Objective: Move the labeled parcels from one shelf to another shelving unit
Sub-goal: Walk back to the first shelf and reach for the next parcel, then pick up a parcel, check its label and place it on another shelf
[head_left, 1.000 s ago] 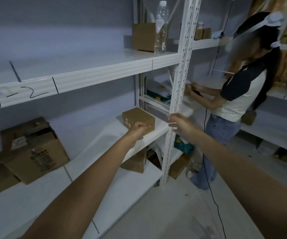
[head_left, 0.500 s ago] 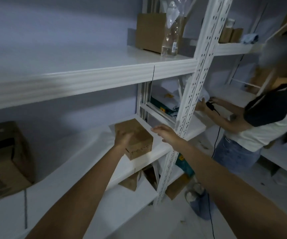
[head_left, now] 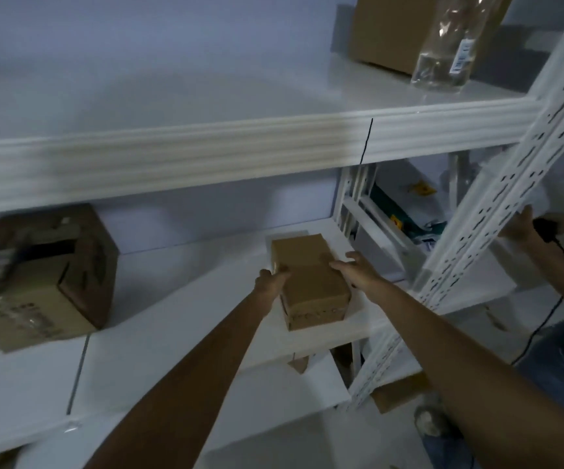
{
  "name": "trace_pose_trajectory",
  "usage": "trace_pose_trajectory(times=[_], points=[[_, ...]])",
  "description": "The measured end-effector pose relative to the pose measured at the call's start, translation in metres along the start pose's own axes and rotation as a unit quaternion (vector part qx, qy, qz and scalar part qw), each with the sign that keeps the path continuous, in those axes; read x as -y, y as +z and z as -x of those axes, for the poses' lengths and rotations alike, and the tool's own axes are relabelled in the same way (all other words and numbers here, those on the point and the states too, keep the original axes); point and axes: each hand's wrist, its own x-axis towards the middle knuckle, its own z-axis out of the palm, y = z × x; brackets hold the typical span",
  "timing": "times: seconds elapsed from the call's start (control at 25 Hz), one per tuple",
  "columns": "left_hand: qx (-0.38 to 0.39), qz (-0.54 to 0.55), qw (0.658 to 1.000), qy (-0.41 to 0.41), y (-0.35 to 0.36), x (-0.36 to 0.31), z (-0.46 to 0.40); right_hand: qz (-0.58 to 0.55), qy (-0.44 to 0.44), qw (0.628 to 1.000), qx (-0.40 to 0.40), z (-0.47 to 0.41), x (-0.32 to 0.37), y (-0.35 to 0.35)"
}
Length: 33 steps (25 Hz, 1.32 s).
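Note:
A small brown cardboard parcel [head_left: 311,282] sits on the white middle shelf [head_left: 179,319], near its right end. My left hand [head_left: 270,280] presses against the parcel's left side. My right hand [head_left: 355,270] lies on its right top edge, fingers spread over the box. Both hands clasp the parcel between them. A larger, worn cardboard box [head_left: 40,275] with a label rests at the left of the same shelf.
A perforated white upright [head_left: 497,211] stands right of the parcel. The upper shelf [head_left: 206,154] carries a brown box [head_left: 392,28] and a clear plastic bottle [head_left: 446,52]. Another person's hand [head_left: 524,225] holds a black device at the right. More boxes lie on the lower shelves.
The view has moved closer and upward. My right hand has come off the upright and onto the parcel's right side; my left hand stays on its left side.

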Motion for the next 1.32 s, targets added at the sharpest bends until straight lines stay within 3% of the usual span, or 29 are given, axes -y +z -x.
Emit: trace_pose_trajectory(times=[0.2, 0.36, 0.6, 0.8, 0.92, 1.0, 1.08, 1.16, 1.24, 1.32], points=[[-0.002, 0.05, 0.998, -0.048, 0.014, 0.01, -0.009, 0.13, -0.008, 0.989, 0.074, -0.025, -0.009, 0.009], [-0.006, 0.105, 0.993, -0.046, 0.024, 0.023, -0.002, 0.18, -0.047, 0.98, 0.074, -0.026, -0.01, 0.008], [0.001, 0.229, 0.973, -0.006, -0.003, 0.033, 0.027, 0.147, -0.129, 0.98, 0.048, -0.012, 0.003, 0.025], [-0.076, 0.19, 0.979, 0.024, -0.051, 0.037, 0.052, 0.078, -0.142, 0.982, 0.096, 0.007, 0.021, 0.053], [-0.212, -0.006, 0.974, 0.078, -0.061, 0.027, 0.06, 0.055, -0.095, 0.978, 0.177, 0.014, 0.036, 0.067], [-0.322, -0.202, 0.914, 0.139, -0.046, 0.017, 0.069, 0.028, -0.072, 0.97, 0.232, 0.023, 0.049, 0.075], [-0.433, -0.371, 0.793, 0.215, -0.026, 0.014, 0.075, -0.043, -0.043, 0.962, 0.265, 0.025, 0.055, 0.083], [-0.467, -0.459, 0.705, 0.271, -0.014, 0.013, 0.082, -0.146, -0.008, 0.95, 0.277, 0.022, 0.056, 0.091], [-0.458, -0.492, 0.673, 0.31, -0.006, 0.016, 0.086, -0.235, 0.012, 0.93, 0.281, 0.019, 0.054, 0.1], [-0.42, -0.49, 0.68, 0.349, 0.006, 0.022, 0.094, -0.288, 0.005, 0.912, 0.291, 0.008, 0.045, 0.103]])
